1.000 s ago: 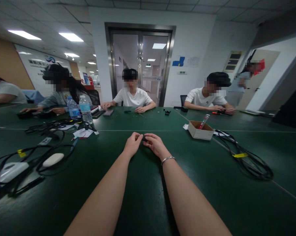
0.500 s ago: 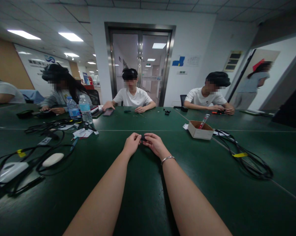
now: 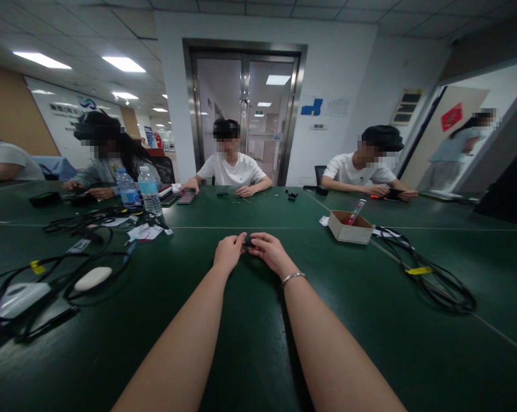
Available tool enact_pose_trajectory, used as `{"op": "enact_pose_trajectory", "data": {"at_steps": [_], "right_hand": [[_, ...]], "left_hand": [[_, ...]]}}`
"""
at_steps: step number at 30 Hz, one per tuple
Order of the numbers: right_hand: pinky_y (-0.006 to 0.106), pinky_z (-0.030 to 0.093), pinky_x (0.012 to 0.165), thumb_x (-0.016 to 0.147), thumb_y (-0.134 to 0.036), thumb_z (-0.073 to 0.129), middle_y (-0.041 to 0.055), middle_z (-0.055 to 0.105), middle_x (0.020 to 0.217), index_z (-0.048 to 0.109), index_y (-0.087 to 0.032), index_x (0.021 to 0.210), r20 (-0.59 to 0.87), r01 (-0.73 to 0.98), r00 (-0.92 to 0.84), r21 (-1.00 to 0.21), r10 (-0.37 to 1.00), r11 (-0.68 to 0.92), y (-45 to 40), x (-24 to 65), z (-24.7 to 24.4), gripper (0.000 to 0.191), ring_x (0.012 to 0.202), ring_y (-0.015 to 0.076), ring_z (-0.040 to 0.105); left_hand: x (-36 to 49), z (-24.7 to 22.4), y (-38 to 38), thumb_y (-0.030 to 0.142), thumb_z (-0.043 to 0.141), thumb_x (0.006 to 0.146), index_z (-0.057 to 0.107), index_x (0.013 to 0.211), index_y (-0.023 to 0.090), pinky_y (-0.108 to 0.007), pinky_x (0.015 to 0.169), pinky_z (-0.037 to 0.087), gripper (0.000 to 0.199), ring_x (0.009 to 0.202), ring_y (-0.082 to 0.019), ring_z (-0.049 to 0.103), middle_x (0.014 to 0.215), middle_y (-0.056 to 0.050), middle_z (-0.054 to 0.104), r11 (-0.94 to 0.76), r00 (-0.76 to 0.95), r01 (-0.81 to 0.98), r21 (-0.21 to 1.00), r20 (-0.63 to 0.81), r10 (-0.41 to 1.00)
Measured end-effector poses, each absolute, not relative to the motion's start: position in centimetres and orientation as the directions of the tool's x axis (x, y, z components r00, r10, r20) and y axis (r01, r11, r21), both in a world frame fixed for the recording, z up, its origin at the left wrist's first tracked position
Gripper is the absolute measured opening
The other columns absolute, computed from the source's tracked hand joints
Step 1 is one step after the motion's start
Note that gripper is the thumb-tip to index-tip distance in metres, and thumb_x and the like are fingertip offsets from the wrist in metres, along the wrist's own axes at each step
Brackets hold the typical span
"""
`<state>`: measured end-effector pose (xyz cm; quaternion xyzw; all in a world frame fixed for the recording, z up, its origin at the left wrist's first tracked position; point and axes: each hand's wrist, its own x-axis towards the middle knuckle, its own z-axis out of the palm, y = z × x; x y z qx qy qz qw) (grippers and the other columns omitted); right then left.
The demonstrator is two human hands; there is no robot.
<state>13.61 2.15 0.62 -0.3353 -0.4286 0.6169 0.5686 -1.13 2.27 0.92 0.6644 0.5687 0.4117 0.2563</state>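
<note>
A small black object (image 3: 248, 243) sits between my two hands, just above the green table; its kind is too small to make out. My left hand (image 3: 228, 253) is closed, its thumb and fingers pinching the left end of the object. From the other side, the thumb and fingertips of my right hand (image 3: 270, 252) grip the right end. Fingers cover much of the object. A silver bangle (image 3: 293, 277) circles my right wrist.
Left on the green table (image 3: 249, 355) lie black cables (image 3: 90, 252), a white mouse (image 3: 93, 278) and water bottles (image 3: 149, 191). Rightward stand an open cardboard box (image 3: 350, 230) and a coiled cable (image 3: 438, 280). Several people sit across the table; one person stands by the doorway.
My left hand has shifted slightly left and down, and its thumb now points more upright. My right hand stays nearly still. The person by the doorway has moved right.
</note>
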Motion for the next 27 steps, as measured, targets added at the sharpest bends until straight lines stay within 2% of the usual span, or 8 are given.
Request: {"op": "enact_pose_trajectory", "data": {"at_steps": [4, 9, 14, 20, 27], "right_hand": [[0.030, 0.058, 0.065, 0.066, -0.011, 0.075, 0.0009, 0.064, 0.070, 0.065, -0.014, 0.081, 0.050, -0.413, -0.115, -0.911, 0.992, -0.002, 2.1, 13.6, 0.7, 0.018, 0.059, 0.0124, 0.062], [0.029, 0.058, 0.062, 0.072, -0.010, 0.072, 0.0026, 0.065, 0.067, 0.064, -0.014, 0.080, 0.013, -0.446, -0.077, -0.895, 0.997, -0.023, 2.1, 13.6, 1.0, 0.013, 0.058, 0.0150, 0.065], [0.028, 0.057, 0.062, 0.073, -0.011, 0.072, 0.0036, 0.065, 0.071, 0.063, -0.014, 0.082, 0.038, -0.442, -0.086, -0.897, 0.996, -0.005, 2.0, 13.6, 0.9, 0.013, 0.062, 0.0158, 0.066], [0.027, 0.057, 0.063, 0.071, -0.009, 0.071, 0.0015, 0.063, 0.069, 0.064, -0.013, 0.083, 0.075, -0.433, -0.109, -0.901, 0.991, 0.020, 2.0, 13.7, 0.8, 0.015, 0.060, 0.0127, 0.063], [0.027, 0.057, 0.064, 0.069, -0.010, 0.073, 0.0015, 0.064, 0.073, 0.064, -0.013, 0.083, 0.071, -0.413, -0.122, -0.910, 0.990, 0.014, 1.8, 13.6, 0.9, 0.017, 0.060, 0.0115, 0.063]], "left_hand": [[-1.1, 0.3, 2.6, 0.052, 0.043, 0.087, 0.059, 0.090, 0.021, -0.025, 0.060, 0.039, 0.036, 0.062, -0.015, 0.056, 0.067, 0.000, 0.061, -0.292, 0.028, 0.473, 0.831, 0.317, 0.948], [-0.8, -0.7, 3.5, 0.034, 0.050, 0.085, 0.056, 0.092, 0.019, -0.025, 0.070, 0.045, 0.018, 0.074, -0.014, 0.059, 0.082, -0.002, 0.062, -0.373, 0.108, 0.253, 0.893, 0.358, 0.928], [-0.9, -0.8, 3.9, 0.034, 0.055, 0.081, 0.056, 0.094, 0.017, -0.027, 0.071, 0.046, 0.021, 0.072, -0.015, 0.059, 0.079, -0.003, 0.062, -0.341, 0.117, 0.121, 0.932, 0.328, 0.937], [-0.9, -0.5, 3.9, 0.044, 0.054, 0.081, 0.055, 0.081, 0.016, -0.026, 0.064, 0.044, 0.028, 0.064, -0.014, 0.057, 0.069, -0.002, 0.060, -0.264, 0.082, 0.181, 0.947, 0.253, 0.964], [-1.1, -0.1, 3.3, 0.059, 0.040, 0.084, 0.054, 0.066, 0.018, -0.025, 0.057, 0.036, 0.047, 0.060, -0.015, 0.053, 0.065, -0.002, 0.060, -0.266, 0.055, 0.465, 0.845, 0.272, 0.961]]}}
